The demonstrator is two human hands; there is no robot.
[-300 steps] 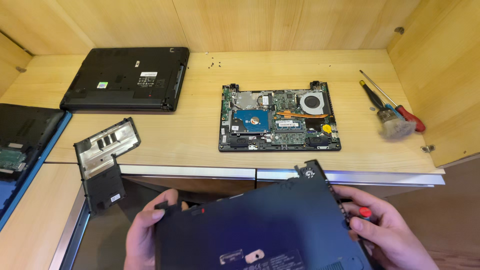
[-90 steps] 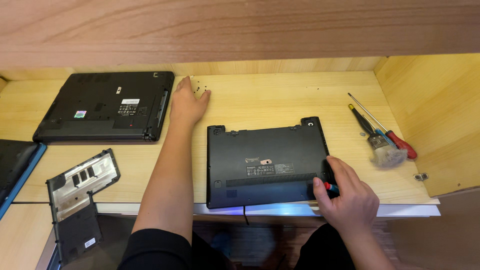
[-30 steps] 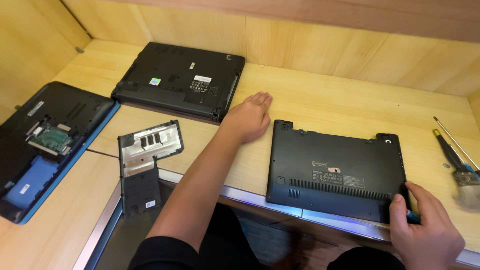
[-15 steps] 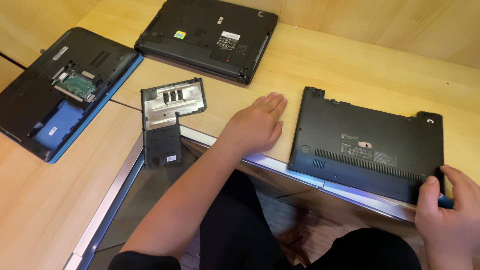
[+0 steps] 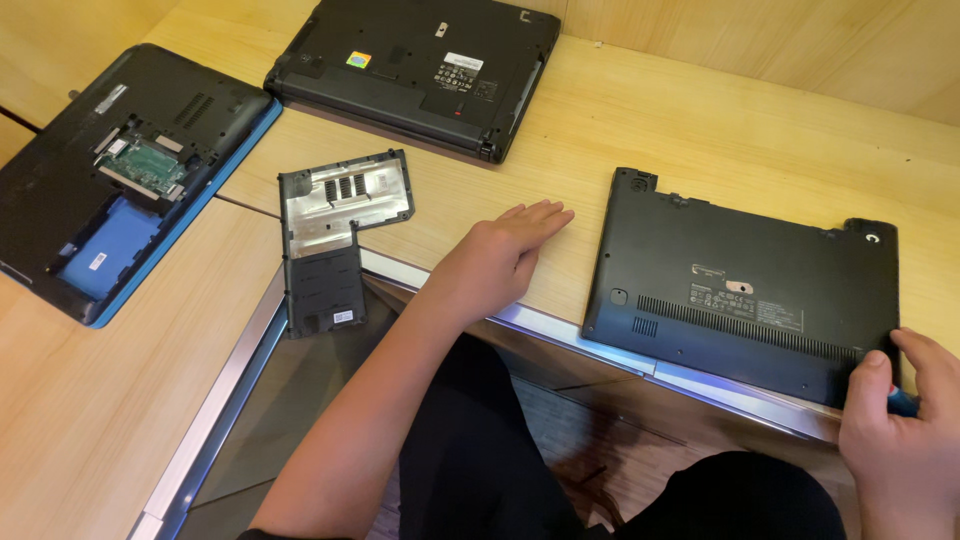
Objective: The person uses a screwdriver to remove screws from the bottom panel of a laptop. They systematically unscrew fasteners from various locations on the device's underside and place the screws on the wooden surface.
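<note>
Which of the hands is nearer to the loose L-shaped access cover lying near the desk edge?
Left. The left hand rests flat on the desk just right of the access cover; the right hand is far right, at the black laptop's corner.

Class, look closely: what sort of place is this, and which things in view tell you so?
Probably a laptop repair bench: an opened laptop with its insides showing, a loose cover panel, and another laptop lying bottom up on a wooden table.
</note>
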